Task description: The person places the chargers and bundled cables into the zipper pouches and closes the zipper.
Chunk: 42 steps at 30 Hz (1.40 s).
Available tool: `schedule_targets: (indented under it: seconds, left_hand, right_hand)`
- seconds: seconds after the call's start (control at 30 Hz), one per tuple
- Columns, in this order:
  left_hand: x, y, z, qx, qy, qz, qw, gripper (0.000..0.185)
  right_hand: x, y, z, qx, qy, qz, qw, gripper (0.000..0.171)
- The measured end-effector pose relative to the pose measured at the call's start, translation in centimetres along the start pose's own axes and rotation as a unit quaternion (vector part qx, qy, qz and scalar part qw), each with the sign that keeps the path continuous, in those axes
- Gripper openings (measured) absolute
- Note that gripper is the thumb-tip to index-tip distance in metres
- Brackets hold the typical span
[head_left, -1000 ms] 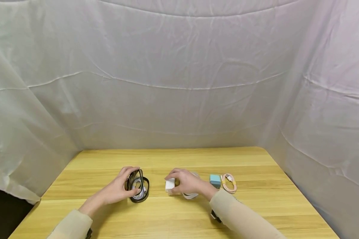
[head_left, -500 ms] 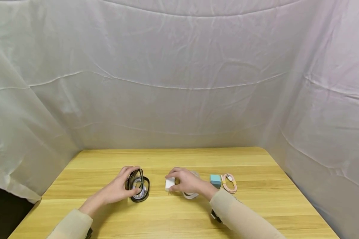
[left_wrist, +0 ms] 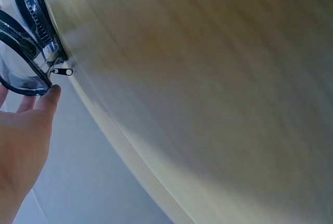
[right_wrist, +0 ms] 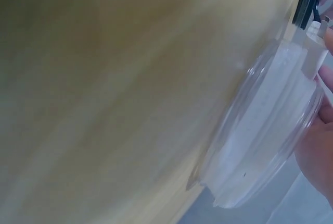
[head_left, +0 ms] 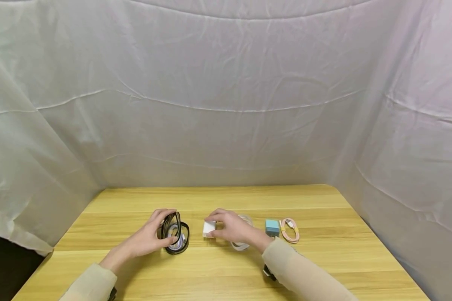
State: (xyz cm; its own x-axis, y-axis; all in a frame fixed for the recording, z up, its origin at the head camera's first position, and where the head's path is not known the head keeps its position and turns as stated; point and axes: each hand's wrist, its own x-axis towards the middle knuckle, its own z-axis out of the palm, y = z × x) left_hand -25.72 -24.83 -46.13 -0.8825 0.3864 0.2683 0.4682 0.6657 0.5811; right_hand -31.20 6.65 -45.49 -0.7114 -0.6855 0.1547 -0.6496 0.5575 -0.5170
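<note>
My left hand (head_left: 145,239) holds up the lid of a small clear zip case (left_wrist: 23,52) with black trim; its zipper pull (left_wrist: 63,71) shows in the left wrist view. A coiled pale cable (head_left: 181,242) lies inside it. My right hand (head_left: 231,228) pinches a white charger plug (head_left: 209,227) between thumb and fingers, just right of the black-trimmed case. Beneath the right hand and wrist is a clear round case with white trim (right_wrist: 260,125), partly hidden in the head view.
A light blue charger plug (head_left: 272,226) lies to the right on the wooden table (head_left: 218,276). Next to it is a coiled pink cable (head_left: 297,233). Grey cloth (head_left: 226,142) hangs behind and along both sides.
My right hand has shifted slightly left with the white charger plug, which has tilted and come nearer the black-trimmed case. The left hand keeps the lid up, almost unmoved.
</note>
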Motion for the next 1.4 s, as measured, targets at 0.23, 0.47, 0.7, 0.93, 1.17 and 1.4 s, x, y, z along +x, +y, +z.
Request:
schedule_targets:
  seconds: [0.23,0.47,0.7,0.93,1.17,1.4]
  left_hand:
    - [-0.1,0.0,-0.1,0.002,0.006,0.007,1.0000,0.083]
    - [0.0,0.0,0.0,0.001,0.003,0.005,1.0000,0.083]
    - [0.0,0.0,0.0,-0.001,-0.001,0.002,1.0000,0.085]
    - [-0.1,0.1,0.0,-0.003,0.000,0.004,1.0000,0.083]
    - [-0.1,0.3,0.0,-0.002,-0.002,0.001,1.0000,0.084]
    - [0.1,0.3,0.1,-0.009,-0.006,0.000,0.9999,0.083]
  right_hand:
    - [0.8,-1.2,0.4,0.017,0.019,0.001,1.000,0.051]
    - [1.4,-2.1,1.0,0.029,0.031,-0.006,0.999,0.049]
    - [2.2,-2.9,1.7,0.030,0.024,-0.001,0.999,0.051]
    - [3.1,-3.6,2.5,0.021,0.020,-0.002,1.000,0.049]
    - [3.8,-4.2,3.1,0.018,0.007,-0.010,1.000,0.049]
    - [4.2,-4.6,3.5,0.020,0.005,-0.004,1.000,0.048]
